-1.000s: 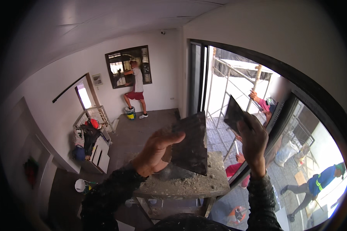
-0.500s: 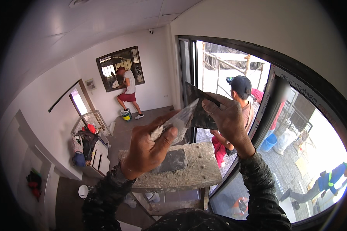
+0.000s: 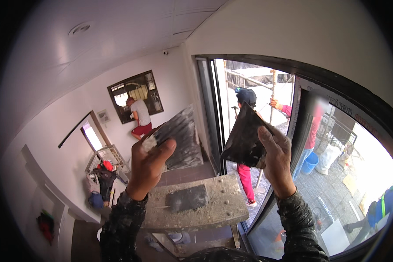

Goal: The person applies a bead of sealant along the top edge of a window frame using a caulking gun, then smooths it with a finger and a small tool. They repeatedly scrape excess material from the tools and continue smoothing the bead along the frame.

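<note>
My left hand (image 3: 148,168) grips a thin, flat grey plate (image 3: 182,137) streaked with whitish paste, its thumb pressed on the near face. A dark, roughly square flat plate (image 3: 245,137) is pinched in my right hand (image 3: 278,155), thumb in front and fingers behind. The two plates are held up apart from each other, a gap between them. Below them stands a rough, paste-spattered plank bench (image 3: 225,196). On its top lies a dark grey rectangular sheet (image 3: 187,198).
A co-worker in a dark cap (image 3: 247,97) stands at the open doorway on the right. Another person (image 3: 140,114) works by the far window. At left, bags and clothes (image 3: 104,181) cover a cabinet. Outside are a blue bucket (image 3: 310,162) and a white sack (image 3: 328,159).
My hands have moved apart, separating the two plates, and the left plate has turned its streaked face toward me. The co-worker at the doorway has shifted and now stands.
</note>
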Motion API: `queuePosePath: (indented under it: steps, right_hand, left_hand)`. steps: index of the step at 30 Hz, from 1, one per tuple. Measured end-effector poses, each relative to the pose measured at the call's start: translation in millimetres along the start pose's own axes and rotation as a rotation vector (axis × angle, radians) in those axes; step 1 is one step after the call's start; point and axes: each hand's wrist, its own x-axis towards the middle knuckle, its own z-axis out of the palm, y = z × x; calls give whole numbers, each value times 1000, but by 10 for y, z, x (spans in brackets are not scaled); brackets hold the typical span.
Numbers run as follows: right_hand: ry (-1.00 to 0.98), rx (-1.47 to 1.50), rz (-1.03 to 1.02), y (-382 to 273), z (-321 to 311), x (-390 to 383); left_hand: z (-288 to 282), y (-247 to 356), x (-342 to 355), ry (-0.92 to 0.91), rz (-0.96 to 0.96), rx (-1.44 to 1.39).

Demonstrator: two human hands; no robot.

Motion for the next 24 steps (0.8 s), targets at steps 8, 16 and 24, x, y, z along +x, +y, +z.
queuePosePath:
  steps: [8, 16, 24]
  right_hand:
    - [-101, 949, 699, 420, -314, -416]
    - [-214, 1103, 766, 393, -260, -392]
    - [-293, 1041, 450, 83, -446, -157]
  left_hand:
    - [62, -97, 55, -122, 263, 330]
    - [490, -475, 162, -363, 709, 292]
    - [167, -585, 255, -543, 676, 783]
